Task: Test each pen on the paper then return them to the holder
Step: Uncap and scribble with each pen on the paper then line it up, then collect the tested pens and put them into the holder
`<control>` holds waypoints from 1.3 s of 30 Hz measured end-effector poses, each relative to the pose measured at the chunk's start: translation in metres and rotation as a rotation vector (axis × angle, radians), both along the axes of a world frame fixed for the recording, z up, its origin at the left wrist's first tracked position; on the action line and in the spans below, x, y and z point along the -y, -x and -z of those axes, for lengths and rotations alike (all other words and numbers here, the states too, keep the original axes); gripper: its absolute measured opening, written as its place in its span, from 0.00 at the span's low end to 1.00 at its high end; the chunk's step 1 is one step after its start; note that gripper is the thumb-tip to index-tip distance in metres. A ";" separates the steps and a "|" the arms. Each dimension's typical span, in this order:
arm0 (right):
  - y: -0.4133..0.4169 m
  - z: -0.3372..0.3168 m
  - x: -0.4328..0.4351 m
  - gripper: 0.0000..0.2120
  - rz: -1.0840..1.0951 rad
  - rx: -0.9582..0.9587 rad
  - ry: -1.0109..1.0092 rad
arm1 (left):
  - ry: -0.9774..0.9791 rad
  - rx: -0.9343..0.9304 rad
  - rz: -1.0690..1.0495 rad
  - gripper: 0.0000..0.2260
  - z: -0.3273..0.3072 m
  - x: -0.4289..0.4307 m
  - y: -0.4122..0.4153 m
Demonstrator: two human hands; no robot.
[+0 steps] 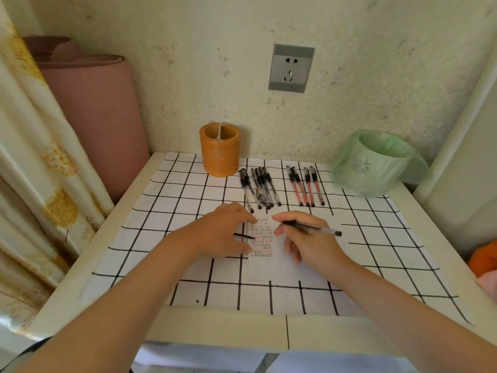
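Currently my right hand (309, 244) pinches a pen (313, 228), my left hand (222, 230) its cap (242, 237); paper (262, 269) well marked, loose pens (260, 187) not yet in holder (220, 157).

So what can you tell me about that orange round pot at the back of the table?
The orange cylindrical pen holder looks thick-walled, maybe bamboo or wood, with an open top. It stands upright at the back of the grid-patterned tablecloth, near the wall. A thin pale strip shows inside; no pens show. Nothing else touches it.
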State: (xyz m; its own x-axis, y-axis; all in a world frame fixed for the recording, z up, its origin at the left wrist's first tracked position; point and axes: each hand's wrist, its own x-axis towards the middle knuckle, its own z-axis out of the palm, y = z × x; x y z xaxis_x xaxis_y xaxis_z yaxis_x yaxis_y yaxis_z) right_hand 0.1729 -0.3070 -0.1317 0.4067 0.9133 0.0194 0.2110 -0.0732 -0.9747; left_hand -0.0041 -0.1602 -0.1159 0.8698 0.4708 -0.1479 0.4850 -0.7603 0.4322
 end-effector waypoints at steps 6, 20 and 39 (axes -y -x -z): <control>-0.003 -0.021 -0.013 0.21 -0.012 -0.325 -0.043 | -0.074 -0.004 -0.057 0.11 -0.004 -0.001 0.006; -0.006 -0.036 -0.027 0.09 -0.074 0.657 0.188 | 0.080 0.151 -0.182 0.07 -0.012 -0.004 0.010; 0.021 -0.036 -0.025 0.20 -0.238 1.171 0.079 | 0.353 0.183 -0.154 0.06 -0.025 0.011 0.009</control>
State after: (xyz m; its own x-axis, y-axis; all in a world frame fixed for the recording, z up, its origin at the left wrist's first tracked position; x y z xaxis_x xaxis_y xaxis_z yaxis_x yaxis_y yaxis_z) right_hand 0.1522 -0.2817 -0.0956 -0.0001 0.9786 0.2057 0.9837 0.0371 -0.1758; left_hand -0.0127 -0.1715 -0.0910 0.8203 0.5451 -0.1730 0.4721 -0.4747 0.7428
